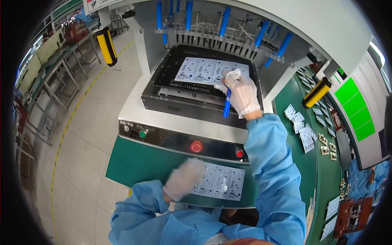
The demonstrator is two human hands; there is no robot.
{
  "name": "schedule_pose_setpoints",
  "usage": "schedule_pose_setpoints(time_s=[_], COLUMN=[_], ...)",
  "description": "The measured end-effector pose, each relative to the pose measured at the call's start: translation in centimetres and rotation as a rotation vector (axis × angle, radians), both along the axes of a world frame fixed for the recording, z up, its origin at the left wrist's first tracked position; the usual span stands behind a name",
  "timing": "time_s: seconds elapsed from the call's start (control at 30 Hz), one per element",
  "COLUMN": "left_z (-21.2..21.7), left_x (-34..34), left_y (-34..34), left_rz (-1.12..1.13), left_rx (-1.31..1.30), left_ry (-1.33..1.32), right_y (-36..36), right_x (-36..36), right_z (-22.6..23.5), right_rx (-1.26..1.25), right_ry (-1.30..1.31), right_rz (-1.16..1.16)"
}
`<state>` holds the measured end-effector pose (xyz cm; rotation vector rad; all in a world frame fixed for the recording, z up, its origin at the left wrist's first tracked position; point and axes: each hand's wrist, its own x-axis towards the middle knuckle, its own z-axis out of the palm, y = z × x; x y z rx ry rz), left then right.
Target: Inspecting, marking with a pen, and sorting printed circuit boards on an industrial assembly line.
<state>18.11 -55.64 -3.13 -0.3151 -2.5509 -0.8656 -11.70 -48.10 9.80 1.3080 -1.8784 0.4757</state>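
My right hand (pixel 241 94), in a white glove, is closed around a blue marker pen (pixel 227 104) that points down toward me. Its fingertips reach the right end of a white circuit board panel (pixel 200 70), which lies in the black fixture bed (pixel 165 75) of a test machine. My gloved left hand (pixel 185 179) is smeared by motion over the left end of a second white panel (pixel 222 181) on the green table. Whether it grips that panel's edge I cannot make out.
Above the bed hang a clear plate with black pins (pixel 216 43) and blue posts (pixel 223 21). Along the machine's front sit a green button (pixel 143 134) and a red emergency knob (pixel 196 146). Loose boards (pixel 306 139) and a monitor (pixel 354 108) stand at right.
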Motion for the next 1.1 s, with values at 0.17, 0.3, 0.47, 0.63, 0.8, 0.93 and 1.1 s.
schedule_pose_setpoints(time_s=[0.17,0.3,0.47,0.63,0.8,0.93,1.1], left_z=[1.4,-0.4,-2.1,-2.1,-1.6,-1.1,-1.6], left_x=[-3.9,-4.0,-3.7,-3.8,-4.2,-4.0,-2.3], left_y=[-11.6,-14.5,-14.8,-14.7,-14.6,-13.8,-10.8], left_rz=[0.834,0.7,0.677,0.7,0.72,0.74,0.83], left_rx=[-0.288,-0.228,-0.211,-0.213,-0.179,-0.149,0.259], left_ry=[0.015,0.079,0.084,0.091,0.111,0.092,-0.007], right_y=[-1.5,-0.9,-4.4,-7.3,-6.8,-6.8,0.5], right_x=[-3.5,-4.3,-3.4,-2.2,-2.1,-1.1,6.3], right_z=[-0.3,1.6,1.0,-1.5,-1.4,0.1,-0.1], right_rx=[0.403,-0.062,-0.077,0.221,0.302,0.171,-0.328], right_ry=[-0.108,-0.078,-0.14,-0.267,-0.221,-0.181,-0.31], right_rz=[-0.239,-0.166,0.179,0.003,-0.101,-0.056,0.131])
